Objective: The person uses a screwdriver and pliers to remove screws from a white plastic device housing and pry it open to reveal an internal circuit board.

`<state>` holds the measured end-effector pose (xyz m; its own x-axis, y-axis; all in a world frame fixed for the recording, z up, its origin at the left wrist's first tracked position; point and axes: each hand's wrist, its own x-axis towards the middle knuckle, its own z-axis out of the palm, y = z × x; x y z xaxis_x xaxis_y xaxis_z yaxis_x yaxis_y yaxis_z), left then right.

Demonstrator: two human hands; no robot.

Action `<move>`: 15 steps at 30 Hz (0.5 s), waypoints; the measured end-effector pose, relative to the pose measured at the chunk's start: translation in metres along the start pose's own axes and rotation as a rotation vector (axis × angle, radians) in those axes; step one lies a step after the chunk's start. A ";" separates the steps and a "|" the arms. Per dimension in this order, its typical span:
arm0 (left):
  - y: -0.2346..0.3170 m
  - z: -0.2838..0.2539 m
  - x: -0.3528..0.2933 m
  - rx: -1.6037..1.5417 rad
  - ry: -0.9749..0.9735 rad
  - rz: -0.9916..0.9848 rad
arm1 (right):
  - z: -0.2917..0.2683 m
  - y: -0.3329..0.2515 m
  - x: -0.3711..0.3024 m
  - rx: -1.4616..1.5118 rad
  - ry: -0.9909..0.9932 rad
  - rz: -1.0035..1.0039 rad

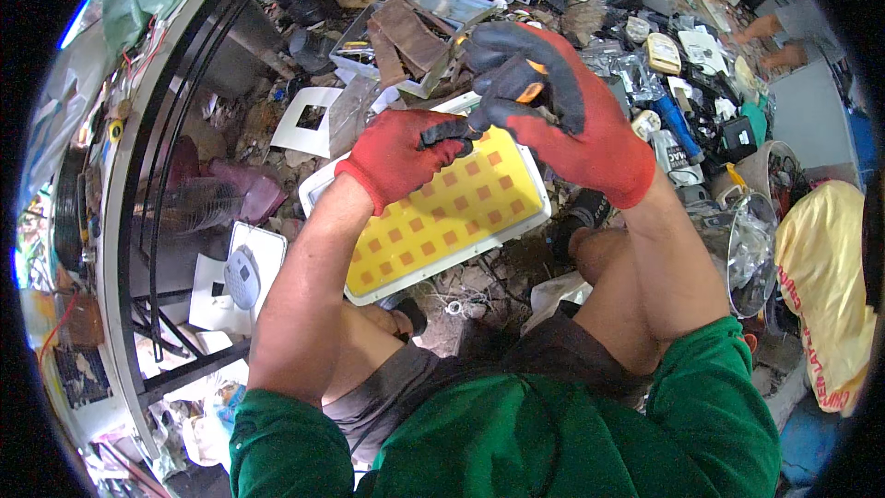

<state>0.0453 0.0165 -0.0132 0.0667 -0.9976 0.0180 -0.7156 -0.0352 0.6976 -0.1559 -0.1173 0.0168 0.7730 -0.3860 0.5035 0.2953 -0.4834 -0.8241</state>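
Observation:
My right hand (567, 101), in a red glove with dark grey fingers, is closed round a tool with an orange-and-black handle (531, 88). Most of that tool is hidden by the fingers, so its kind is unclear. Just left of it, my left hand (406, 152), gloved the same way, is closed with its fingertips pinched together, almost touching the right hand's thumb. Whatever it pinches is too small to make out. Below both hands lies a white-rimmed rectangular panel (442, 212), yellow with rows of orange squares, in front of my knees.
An open clear bin (355, 41) with brown pieces stands beyond the panel. Electronic scrap (682, 65) is heaped at the right, near a metal bucket (751, 249) and a yellow sack (820, 286). A black metal frame (152, 221) rises at the left. Another person's limbs (784, 41) show at the far right.

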 end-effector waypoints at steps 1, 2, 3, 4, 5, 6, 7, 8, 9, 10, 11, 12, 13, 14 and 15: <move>0.003 -0.003 -0.003 0.005 -0.015 0.012 | -0.003 0.001 -0.002 -0.013 0.037 0.006; 0.005 -0.010 -0.009 -0.090 0.009 -0.014 | -0.008 0.001 -0.004 -0.027 0.073 0.011; 0.002 -0.020 -0.013 -0.064 0.074 0.019 | -0.012 0.000 -0.004 -0.040 0.111 0.010; 0.006 -0.033 -0.018 -0.080 0.085 -0.130 | -0.014 0.000 -0.006 0.061 0.219 -0.032; 0.008 -0.048 -0.024 -0.096 0.094 -0.278 | -0.022 0.002 -0.008 0.016 0.270 -0.012; -0.013 -0.062 -0.038 0.017 0.184 -0.122 | -0.029 0.002 -0.006 -0.013 0.311 -0.005; -0.025 -0.068 -0.046 -0.048 0.222 -0.206 | -0.037 0.005 -0.007 -0.054 0.357 0.016; -0.037 -0.075 -0.059 0.087 0.217 -0.278 | -0.044 0.012 -0.009 -0.077 0.362 0.031; -0.037 -0.080 -0.070 0.218 0.210 -0.352 | -0.047 0.017 -0.011 -0.101 0.365 0.049; -0.046 -0.085 -0.076 0.268 0.119 -0.418 | -0.050 0.022 -0.012 -0.126 0.368 0.067; -0.057 -0.091 -0.079 0.317 0.026 -0.484 | -0.051 0.026 -0.015 -0.144 0.379 0.071; -0.068 -0.096 -0.086 0.362 -0.066 -0.558 | -0.047 0.027 -0.015 -0.157 0.382 0.076; -0.083 -0.099 -0.097 0.394 -0.018 -0.503 | -0.041 0.028 -0.014 -0.161 0.383 0.076; -0.102 -0.098 -0.108 0.427 0.029 -0.449 | -0.040 0.029 -0.014 -0.171 0.402 0.103; -0.121 -0.099 -0.118 0.466 0.071 -0.401 | -0.036 0.034 -0.015 -0.174 0.422 0.132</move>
<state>0.1928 0.1439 -0.0289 0.4278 -0.8956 -0.1219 -0.8528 -0.4446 0.2739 -0.1773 -0.1565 -0.0093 0.4916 -0.7211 0.4882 0.0836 -0.5189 -0.8507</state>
